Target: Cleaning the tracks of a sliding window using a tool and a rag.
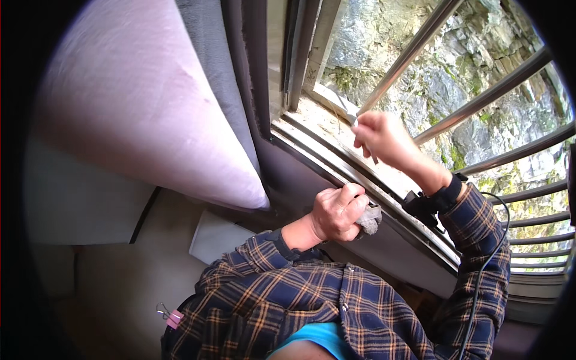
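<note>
My left hand (339, 211) is closed around a bunched grey cloth (370, 219), just inside the lower window frame. Farther out, my right hand (382, 139) is over the window sill (321, 110) beside the metal bars. Its fingers are pinched on a small thin object (375, 159); a narrow end shows below the fingers, and the rest is hidden, so its kind is unclear. Below both hands runs the window's sliding track (310, 146), with dirt and pale debris on the sill beyond it.
Curved metal bars (481, 99) cross the opening, with a mossy rock face (382, 45) outside. A large pale cloth-like surface (135, 103) and a grey curtain (216, 67) are at left. A black cable (479, 270) runs along my right sleeve.
</note>
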Motion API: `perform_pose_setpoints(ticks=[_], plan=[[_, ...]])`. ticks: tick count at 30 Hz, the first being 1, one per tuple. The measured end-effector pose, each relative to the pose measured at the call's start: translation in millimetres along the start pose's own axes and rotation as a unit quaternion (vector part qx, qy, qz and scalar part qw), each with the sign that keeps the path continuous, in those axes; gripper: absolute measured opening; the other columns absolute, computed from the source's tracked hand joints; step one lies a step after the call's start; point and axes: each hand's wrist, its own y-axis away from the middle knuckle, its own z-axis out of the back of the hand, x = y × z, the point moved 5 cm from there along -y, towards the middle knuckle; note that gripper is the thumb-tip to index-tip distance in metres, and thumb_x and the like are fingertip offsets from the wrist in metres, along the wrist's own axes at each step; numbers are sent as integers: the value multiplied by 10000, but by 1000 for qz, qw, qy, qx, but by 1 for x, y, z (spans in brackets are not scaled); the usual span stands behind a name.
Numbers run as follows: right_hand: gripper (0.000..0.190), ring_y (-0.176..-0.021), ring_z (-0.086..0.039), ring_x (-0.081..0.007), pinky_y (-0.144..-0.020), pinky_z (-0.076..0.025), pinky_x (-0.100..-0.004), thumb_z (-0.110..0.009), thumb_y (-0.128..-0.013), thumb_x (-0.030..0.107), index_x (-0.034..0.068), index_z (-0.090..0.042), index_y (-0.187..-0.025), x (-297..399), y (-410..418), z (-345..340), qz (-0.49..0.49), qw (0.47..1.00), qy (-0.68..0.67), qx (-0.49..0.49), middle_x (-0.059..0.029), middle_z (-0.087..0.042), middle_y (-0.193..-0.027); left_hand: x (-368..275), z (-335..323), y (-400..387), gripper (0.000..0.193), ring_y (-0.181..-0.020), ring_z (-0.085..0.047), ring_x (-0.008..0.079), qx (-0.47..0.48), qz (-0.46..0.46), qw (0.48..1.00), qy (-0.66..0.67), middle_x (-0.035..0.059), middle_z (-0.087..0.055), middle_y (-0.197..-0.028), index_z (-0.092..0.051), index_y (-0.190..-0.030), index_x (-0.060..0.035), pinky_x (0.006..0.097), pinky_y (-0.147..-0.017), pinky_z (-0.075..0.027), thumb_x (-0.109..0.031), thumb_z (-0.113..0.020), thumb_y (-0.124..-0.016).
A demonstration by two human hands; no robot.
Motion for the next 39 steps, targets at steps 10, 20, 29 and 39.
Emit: perform_pose_setpoints(ticks=[10, 20, 29, 39], plan=[[186, -496, -583, -100, -421, -447, -241, -569, -929, 103, -37, -618, -817, -24, 22, 9, -155, 969, -171, 90, -77, -652, -677, 7, -4, 6, 297, -577, -622, 216, 5, 12, 1000, -6, 107, -581, -866, -604, -850, -10, 323, -490, -492, -119, -618, -574], [175, -754, -630, -436, -686, -504, -469, -646, -804, 151, -24, -649, -799, -7, 12, -11, 42, 965, 249, 75, -243, -632, -743, -6, 1, -2, 291, -571, -617, 217, -3, 0, 1000, -3, 111, -580, -866, -602, -841, -4, 321, -483, -487, -118, -612, -572], [164, -743, -631, -444, -667, -500, -504, -567, -865, 148, -11, -602, -845, 17, 3, -18, 73, 967, 242, 19, -258, -628, -738, -14, 5, -6, 278, -547, -602, 209, 12, 1, 1000, -2, 107, -568, -852, -607, -829, -3, 317, -480, -485, -114, -609, -574], [165, -729, -632, -468, -652, -507, -493, -544, -827, 84, -79, -560, -808, -1, -45, -48, 174, 915, 364, 16, -293, -611, -720, -12, 2, -5, 290, -560, -606, 206, -2, -4, 1000, 11, 103, -570, -866, -610, -838, -10, 316, -490, -490, -125, -610, -571]])
